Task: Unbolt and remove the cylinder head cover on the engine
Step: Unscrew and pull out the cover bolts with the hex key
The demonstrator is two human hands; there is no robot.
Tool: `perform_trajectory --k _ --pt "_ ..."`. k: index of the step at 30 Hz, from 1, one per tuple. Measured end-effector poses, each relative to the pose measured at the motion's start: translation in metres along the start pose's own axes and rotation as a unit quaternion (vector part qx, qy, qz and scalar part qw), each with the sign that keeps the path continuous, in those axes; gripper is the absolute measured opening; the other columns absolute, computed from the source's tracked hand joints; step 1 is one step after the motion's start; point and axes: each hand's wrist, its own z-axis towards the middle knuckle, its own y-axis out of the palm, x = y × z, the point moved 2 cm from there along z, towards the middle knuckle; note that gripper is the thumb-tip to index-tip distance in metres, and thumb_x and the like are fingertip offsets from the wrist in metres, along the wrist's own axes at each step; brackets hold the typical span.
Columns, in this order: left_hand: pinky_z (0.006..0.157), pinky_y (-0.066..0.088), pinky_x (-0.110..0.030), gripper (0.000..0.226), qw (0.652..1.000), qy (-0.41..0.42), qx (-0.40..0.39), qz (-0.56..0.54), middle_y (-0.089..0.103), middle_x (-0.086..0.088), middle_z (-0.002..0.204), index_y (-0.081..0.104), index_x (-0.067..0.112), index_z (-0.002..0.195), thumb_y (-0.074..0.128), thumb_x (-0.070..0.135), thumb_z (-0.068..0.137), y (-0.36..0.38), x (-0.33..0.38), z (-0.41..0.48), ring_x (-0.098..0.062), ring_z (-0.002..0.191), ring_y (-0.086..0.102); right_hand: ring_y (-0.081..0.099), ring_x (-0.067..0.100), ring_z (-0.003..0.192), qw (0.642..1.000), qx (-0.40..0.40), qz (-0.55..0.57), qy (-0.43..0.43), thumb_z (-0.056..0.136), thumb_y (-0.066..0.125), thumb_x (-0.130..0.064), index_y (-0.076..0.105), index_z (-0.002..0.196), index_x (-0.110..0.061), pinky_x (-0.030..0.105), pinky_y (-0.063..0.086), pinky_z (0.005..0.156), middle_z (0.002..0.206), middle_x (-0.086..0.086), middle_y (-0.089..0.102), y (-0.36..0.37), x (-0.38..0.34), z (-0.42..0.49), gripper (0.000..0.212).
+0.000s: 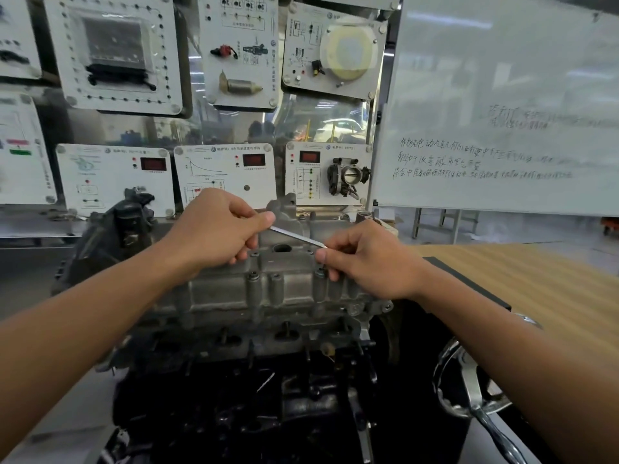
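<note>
The grey cast cylinder head cover [284, 286] sits on top of the dark engine [254, 380] in the middle of the view. A thin silver tool bar [296, 236] spans between my hands just above the cover. My left hand [217, 229] pinches the bar's upper left end between thumb and fingers. My right hand [365, 259] pinches its lower right end, right above a bolt boss [320, 276] on the cover's near edge. The tool's tip is hidden by my right fingers. Another bolt [253, 276] stands on the near edge to the left.
A chrome stand handwheel with a crank handle [469, 390] sticks out at the lower right. A wooden table top [536, 283] lies to the right. Training panels [231, 175] and a whiteboard [502, 105] stand behind the engine.
</note>
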Motion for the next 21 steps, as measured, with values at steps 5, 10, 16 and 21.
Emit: perform_trajectory --k 5,10,16,21 --pt "0.043 0.044 -0.019 0.035 0.995 -0.011 -0.078 0.061 0.073 -0.001 0.065 0.073 0.012 0.073 0.065 0.04 0.094 -0.005 0.001 0.004 -0.006 0.046 0.057 0.049 0.016 0.043 1.0 -0.016 -0.022 0.008 0.098 0.061 -0.027 0.065 0.063 -0.006 0.023 0.04 0.043 0.049 -0.002 0.057 -0.001 -0.002 0.001 0.041" --pt "0.057 0.039 -0.022 0.031 0.972 0.077 -0.068 0.212 0.069 0.008 0.062 0.071 0.028 0.081 0.055 0.051 0.095 -0.009 0.005 -0.006 0.001 0.053 0.061 0.049 0.011 0.042 0.998 -0.022 -0.06 0.001 0.097 0.062 -0.025 0.062 0.06 -0.015 0.026 0.044 0.047 0.046 -0.006 0.054 -0.002 -0.004 0.001 0.039" --pt "0.058 0.037 -0.029 0.034 0.932 0.187 -0.037 0.309 0.058 0.008 0.065 0.06 0.027 0.07 0.05 0.044 0.098 -0.008 -0.001 -0.035 -0.007 0.062 0.053 0.046 0.008 0.045 0.995 -0.03 -0.088 -0.021 0.098 0.062 -0.021 0.059 0.06 -0.024 0.026 0.045 0.051 0.052 0.001 0.056 -0.001 -0.009 0.001 0.038" --pt "0.066 0.046 -0.037 0.034 0.909 0.2 -0.024 0.365 0.055 0.009 0.074 0.06 0.025 0.08 0.042 0.044 0.1 -0.006 0.0 -0.04 -0.008 0.069 0.051 0.046 0.006 0.045 0.995 -0.031 -0.091 -0.035 0.098 0.062 -0.019 0.06 0.059 -0.017 0.02 0.042 0.052 0.055 0.009 0.059 0.0 -0.01 -0.001 0.038"
